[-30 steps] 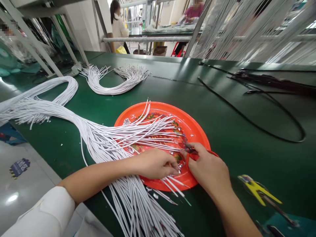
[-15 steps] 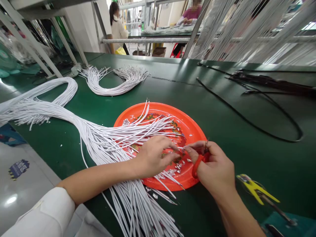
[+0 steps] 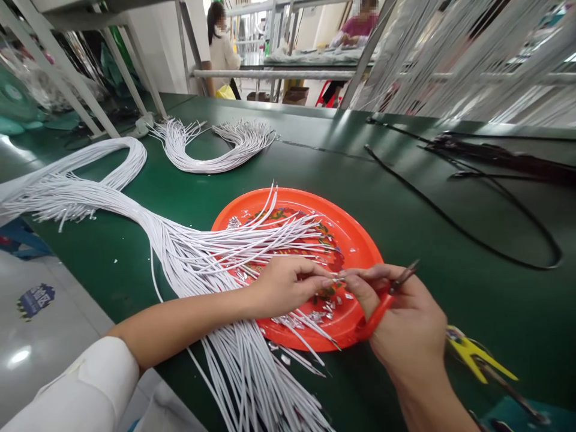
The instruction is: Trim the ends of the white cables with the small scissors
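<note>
My left hand (image 3: 288,285) pinches the end of a white cable over the red plastic tray (image 3: 360,240). Thumb and forefinger of my right hand (image 3: 400,312) meet that same cable end, touching the left fingertips. Tucked in the right palm are red-handled scissors (image 3: 378,315), their blades pointing up and away. A thick bundle of white cables (image 3: 180,240) fans across the tray and under my left forearm, with some ends hanging toward me. Bits of silvery foil (image 3: 321,312) lie scattered in the tray. The pinched tip itself is mostly hidden by fingers.
Yellow-handled pliers or cutters (image 3: 479,354) lie at the right on the green table (image 3: 306,168). Black cables (image 3: 495,156) stretch across the back right. Another curved white cable bundle (image 3: 211,159) rests at the back. A metal rack leg (image 3: 139,72) stands left; two people are beyond.
My left fingers have closed on the cable end, and both hands' fingertips now meet. The scissors have turned in my right hand, so the blades show above the fingers. The view has shifted slightly.
</note>
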Action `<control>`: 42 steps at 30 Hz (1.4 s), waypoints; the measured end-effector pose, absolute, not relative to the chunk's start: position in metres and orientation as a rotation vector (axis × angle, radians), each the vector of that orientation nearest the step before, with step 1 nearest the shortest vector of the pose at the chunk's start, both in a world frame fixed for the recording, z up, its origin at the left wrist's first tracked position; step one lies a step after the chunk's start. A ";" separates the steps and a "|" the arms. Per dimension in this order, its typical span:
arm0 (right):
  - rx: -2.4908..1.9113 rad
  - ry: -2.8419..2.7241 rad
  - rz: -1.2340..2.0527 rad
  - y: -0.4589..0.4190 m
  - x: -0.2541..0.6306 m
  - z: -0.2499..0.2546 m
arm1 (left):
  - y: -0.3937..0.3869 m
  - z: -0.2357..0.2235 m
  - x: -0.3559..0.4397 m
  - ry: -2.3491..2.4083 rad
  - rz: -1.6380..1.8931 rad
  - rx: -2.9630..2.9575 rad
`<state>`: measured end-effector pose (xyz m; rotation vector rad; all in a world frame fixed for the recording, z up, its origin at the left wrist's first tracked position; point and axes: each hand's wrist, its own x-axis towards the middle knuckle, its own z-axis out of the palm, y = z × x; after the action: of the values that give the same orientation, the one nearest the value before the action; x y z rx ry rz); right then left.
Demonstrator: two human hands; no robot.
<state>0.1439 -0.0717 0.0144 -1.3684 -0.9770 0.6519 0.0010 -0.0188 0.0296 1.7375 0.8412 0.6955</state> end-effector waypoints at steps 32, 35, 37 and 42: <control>-1.731 -1.024 0.457 -0.073 0.140 0.012 | -0.021 0.026 0.002 0.940 0.618 1.782; -1.695 -0.949 0.535 -0.072 0.142 0.012 | -0.021 0.028 0.002 0.950 0.616 1.756; -1.656 -0.964 0.556 -0.073 0.140 0.013 | -0.020 0.028 0.002 0.964 0.611 1.752; -1.763 -1.138 0.450 -0.077 0.135 0.018 | -0.021 0.029 0.001 0.955 0.568 1.868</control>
<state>0.1349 -0.0772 0.0180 -1.7626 -1.1379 0.4501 0.0005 -0.0209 0.0288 1.8676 0.9547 0.5676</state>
